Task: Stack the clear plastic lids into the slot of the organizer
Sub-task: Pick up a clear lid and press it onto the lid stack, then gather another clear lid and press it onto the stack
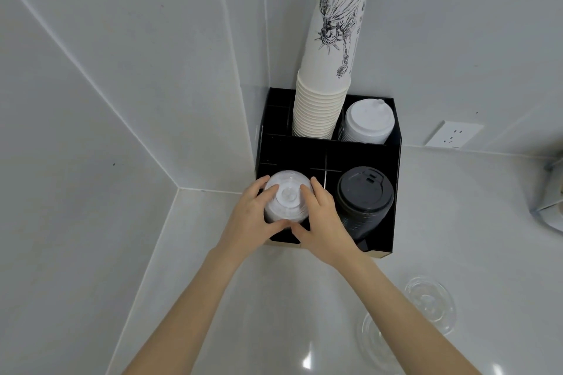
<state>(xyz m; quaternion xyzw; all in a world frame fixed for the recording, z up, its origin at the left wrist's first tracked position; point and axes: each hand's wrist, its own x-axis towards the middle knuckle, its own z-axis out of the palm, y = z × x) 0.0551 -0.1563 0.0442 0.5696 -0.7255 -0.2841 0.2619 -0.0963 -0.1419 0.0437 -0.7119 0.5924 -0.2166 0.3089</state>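
A stack of clear plastic lids (286, 199) stands in the front left slot of the black organizer (396, 192). My left hand (248, 222) cups the stack's left side, fingers on its rim. My right hand (323, 222) holds the right side, with the thumb under the stack's near edge. Two loose clear lids lie on the white counter at the lower right: one lid (431, 303) farther back, another lid (376, 341) nearer, partly behind my right forearm.
The organizer sits in a corner of white tiled walls. It also holds a stack of black lids (362, 201), white lids (367, 125) and a tall stack of paper cups (329, 70). A wall socket (454, 134) and a metal object (548, 204) are at the right.
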